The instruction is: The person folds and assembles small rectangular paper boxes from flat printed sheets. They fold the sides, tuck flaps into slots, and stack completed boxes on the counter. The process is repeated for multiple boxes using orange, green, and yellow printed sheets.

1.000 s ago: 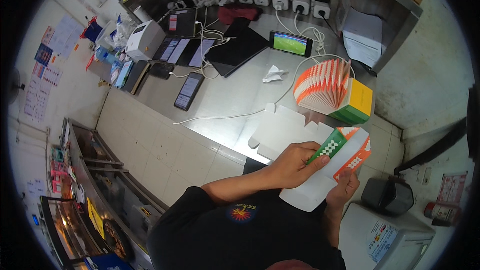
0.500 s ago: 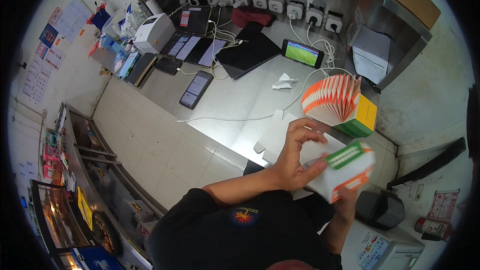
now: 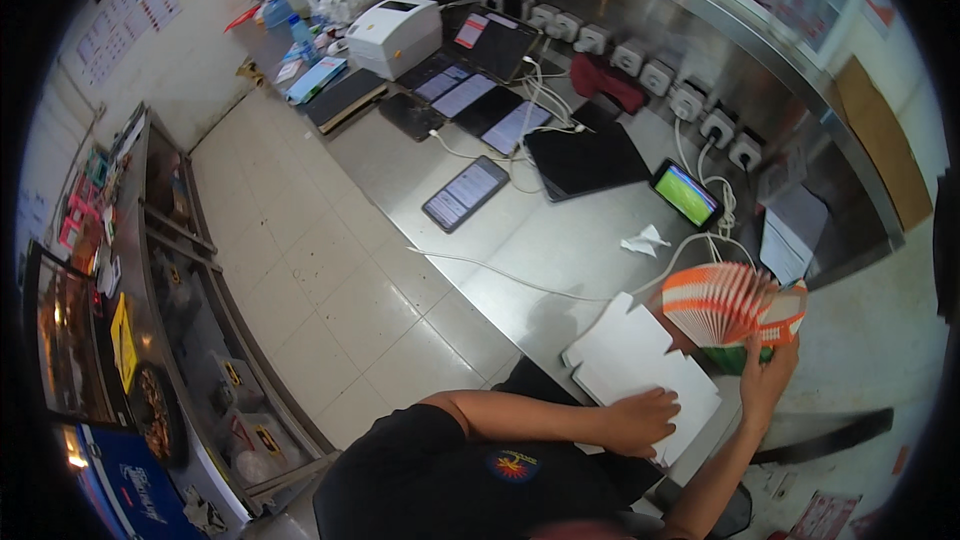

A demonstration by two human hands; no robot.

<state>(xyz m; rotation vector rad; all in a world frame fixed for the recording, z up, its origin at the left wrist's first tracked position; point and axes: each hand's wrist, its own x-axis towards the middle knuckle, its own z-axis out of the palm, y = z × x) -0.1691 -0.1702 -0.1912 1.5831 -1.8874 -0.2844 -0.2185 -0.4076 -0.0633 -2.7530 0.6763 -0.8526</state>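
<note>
A fanned row of nested orange-and-white folded cartons (image 3: 708, 302) stands at the right end of the steel counter. My right hand (image 3: 768, 372) is at its near right end, with thumb and fingers closed on the end carton (image 3: 782, 312); a green panel shows low beside them. Left of the row, flat white carton blanks (image 3: 632, 348) lie overlapping at the counter's front edge. My left hand (image 3: 640, 424) rests on the near part of these blanks, fingers loosely bent over the top.
Several phones, one a lit phone (image 3: 466, 194), and a black tablet (image 3: 588, 160) lie on the counter among white charging cables. A phone showing a green pitch (image 3: 687, 192) leans near crumpled white paper (image 3: 645, 240). A white label printer (image 3: 394, 36) stands at the back left.
The carton with green and orange panels that both hands held has gone to the fanned row with my right hand. My left hand has come down onto the white blanks. The view has turned.
</note>
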